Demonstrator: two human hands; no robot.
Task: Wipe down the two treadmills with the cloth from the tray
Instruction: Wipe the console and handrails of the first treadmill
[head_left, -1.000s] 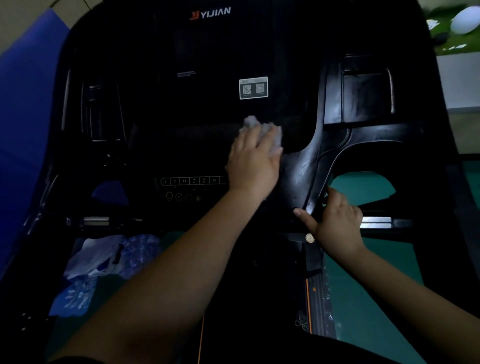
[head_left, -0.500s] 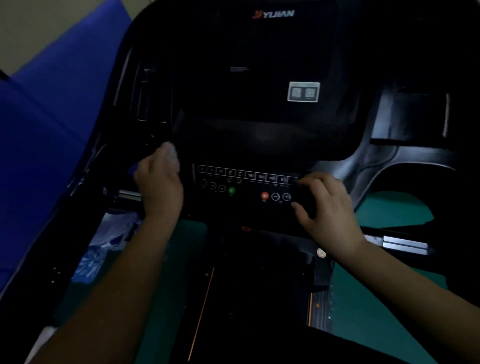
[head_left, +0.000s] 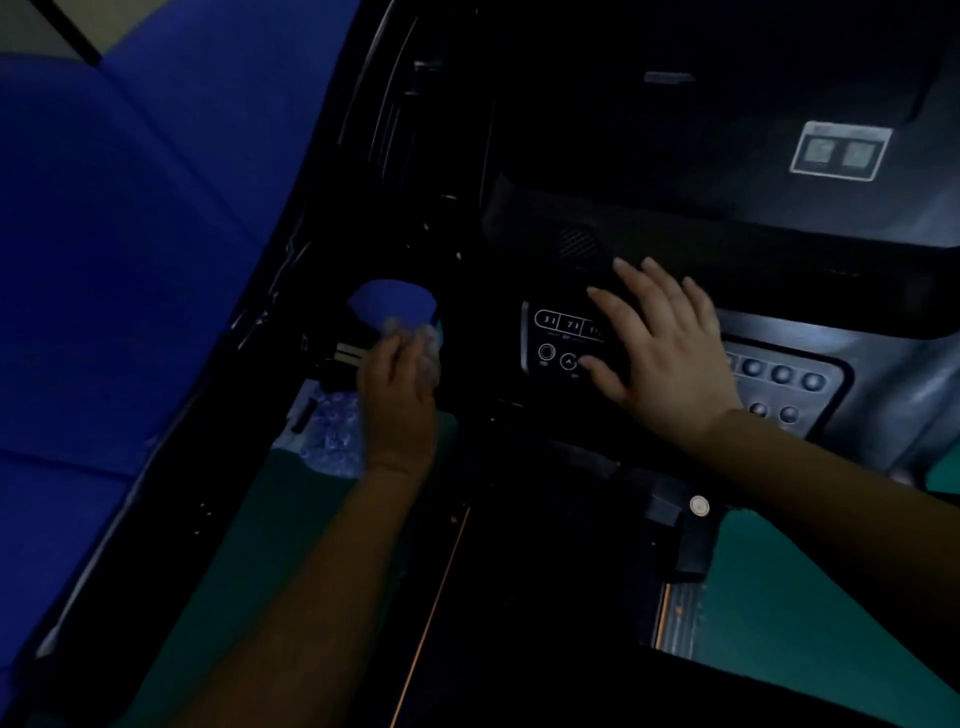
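A black treadmill console (head_left: 675, 208) fills the dim view. My left hand (head_left: 397, 395) grips a crumpled pale cloth (head_left: 427, 347) and presses it on the console's lower left arm, beside a blue-lit opening (head_left: 392, 304). My right hand (head_left: 660, 348) lies flat with spread fingers on the button panel (head_left: 558, 338), covering part of the number keys. More round buttons (head_left: 779, 387) show to its right.
A blue padded wall (head_left: 130, 234) runs along the left. A clear plastic bag (head_left: 330, 431) lies on the green floor below the left arm. The dark belt with an orange line (head_left: 431, 613) stretches below. A QR sticker (head_left: 840, 150) sits on the upper console.
The view swung left and closer. My left hand carried the cloth from the console's centre to its lower left arm. My right hand moved from the right edge onto the button panel and flattened.
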